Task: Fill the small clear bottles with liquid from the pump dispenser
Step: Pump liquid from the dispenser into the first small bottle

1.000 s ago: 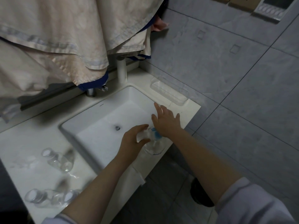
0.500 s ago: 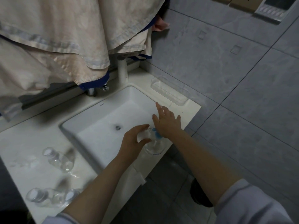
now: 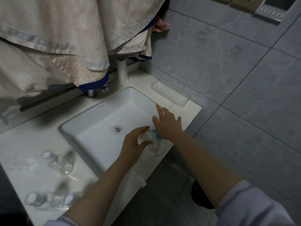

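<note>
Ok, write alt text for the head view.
Left hand holds a small clear bottle at the blue pump of a clear dispenser, pressed by the open right hand, beside a white sink.

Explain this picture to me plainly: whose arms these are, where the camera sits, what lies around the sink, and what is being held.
There is no machine here. A person wears a camera on the head, looking down at their own two arms over a white sink.

The left hand curls round a small clear bottle, held beside the blue-topped pump dispenser standing on the sink's front edge. The right hand, fingers straight, rests on top of the pump.

On the counter to the left are more small clear bottles: one near the basin and a group at the front edge. A clear tray sits by the wall, and cloth hangs above.
</note>
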